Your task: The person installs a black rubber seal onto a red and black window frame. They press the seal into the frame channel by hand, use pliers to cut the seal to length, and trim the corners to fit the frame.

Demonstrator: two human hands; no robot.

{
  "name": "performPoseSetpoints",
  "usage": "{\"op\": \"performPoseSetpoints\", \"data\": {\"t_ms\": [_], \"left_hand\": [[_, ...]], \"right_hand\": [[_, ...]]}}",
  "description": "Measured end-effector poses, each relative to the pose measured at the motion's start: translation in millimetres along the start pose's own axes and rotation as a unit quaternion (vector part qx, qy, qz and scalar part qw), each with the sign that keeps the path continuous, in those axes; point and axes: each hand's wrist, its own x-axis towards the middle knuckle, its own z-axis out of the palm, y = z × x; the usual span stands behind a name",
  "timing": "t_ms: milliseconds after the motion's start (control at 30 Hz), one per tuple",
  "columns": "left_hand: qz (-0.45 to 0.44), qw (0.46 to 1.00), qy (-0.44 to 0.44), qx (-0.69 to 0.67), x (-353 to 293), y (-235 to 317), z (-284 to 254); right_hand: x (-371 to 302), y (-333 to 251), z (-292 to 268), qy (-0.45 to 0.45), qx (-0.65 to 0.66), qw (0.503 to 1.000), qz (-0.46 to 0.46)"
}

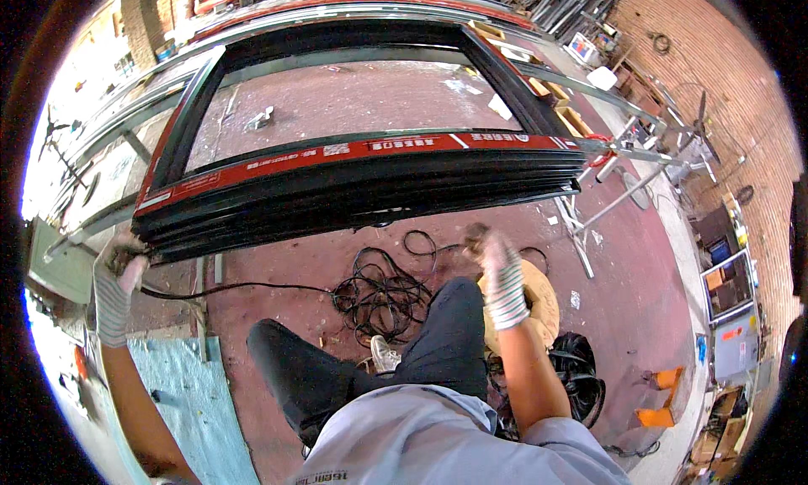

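Note:
A stack of black window frames point(278, 203) with red printed tape along the top face lies across a metal rack in front of me. My left hand point(122, 268), in a striped work glove, is closed at the stack's near left corner. From it a thin black rubber strip point(244, 285) runs right into a tangled heap point(379, 295) on the floor. My right hand point(495, 256), also gloved, is raised apart from the frames with its fingers closed. A loop of the strip leads up to these fingers; the exact hold is blurred.
Behind my right hand sits a round tan roll point(547, 304), with a black coiled bundle point(581, 375) beside it. A light blue sheet point(189, 401) lies at lower left. Rack legs point(581, 241) stand at the right. Orange brackets point(661, 401) rest on the floor farther right.

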Motion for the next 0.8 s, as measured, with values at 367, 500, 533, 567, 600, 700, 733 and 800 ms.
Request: {"op": "performPoseSetpoints", "data": {"t_ms": [367,500,533,567,600,700,733,800], "left_hand": [[0.008,1.0,-0.015,0.005,-3.9,-30.8,-8.8],[-0.033,0.999,0.013,-0.019,0.1,-57.9,-14.5],[0.017,0.999,0.045,0.021,1.8,-78.4,-18.4],[-0.004,1.0,0.025,-0.002,5.1,-80.7,-19.9],[-0.025,0.999,0.006,-0.024,8.1,-82.2,-21.3],[-0.06,0.997,-0.015,-0.047,13.1,-106.5,-33.5],[-0.068,0.996,-0.019,-0.051,16.2,-102.3,-28.2],[-0.054,0.995,-0.005,-0.086,10.1,-93.0,-17.8]], "right_hand": [[65.7,-107.2,-53.2,0.165,0.07,0.982,0.054],[76.3,-97.5,-66.1,0.173,0.05,0.983,0.042],[83.4,-93.2,-67.1,0.178,0.037,0.982,0.055],[85.1,-95.4,-63.4,0.188,0.021,0.98,0.066],[85.6,-97.4,-58.9,0.21,0.031,0.975,0.071],[83.7,-90.3,-56.3,0.24,0.031,0.969,0.055],[80.4,-92.5,-51.8,0.224,0.046,0.972,0.054],[71.9,-97.5,-41.5,0.193,0.075,0.977,0.052]]}}
